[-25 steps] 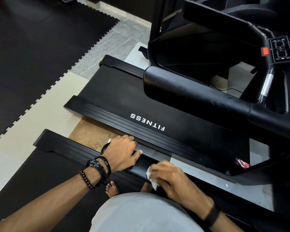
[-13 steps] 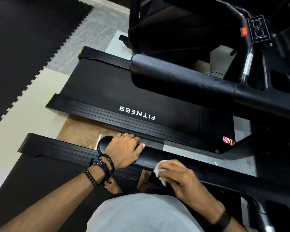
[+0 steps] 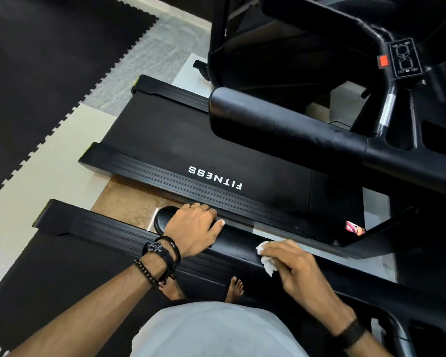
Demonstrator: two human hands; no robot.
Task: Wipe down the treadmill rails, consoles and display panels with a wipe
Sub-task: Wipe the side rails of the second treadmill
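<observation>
Head view, rail: the near handrail (image 3: 237,249), a black padded bar, lies under both hands, its long axis running from the rounded end beyond the left hand across to the right hand and on toward the console side.
Head view, left hand: the left hand (image 3: 193,231) rests over the top of the rail close to its rounded end, fingers curled over the far side, thumb along the near side; it grips the bar and seems to steady the body.
Head view, right hand: the right hand (image 3: 291,266) sits further along the same bar, fingers bent round a crumpled white wipe (image 3: 265,258) and pressing it onto the rail's top face.
Head view, wipe: it pokes out of the right hand on the side facing the left hand, touching the rail.
Head view, gap: a bare stretch of rail lies between the two hands; they are near each other but apart.
Head view, nearer hand: the right hand alone carries the wipe, so any stroke is its job.
Head view, coming move (judgement): a stroke along the bar's length, either toward the left hand, which would then need to lift, or away toward the console side.
Head view, beyond the hands: a second treadmill (image 3: 216,155) marked FITNESS, its own handrail (image 3: 289,130) and control panel (image 3: 404,57), appear untouched by either hand.
</observation>
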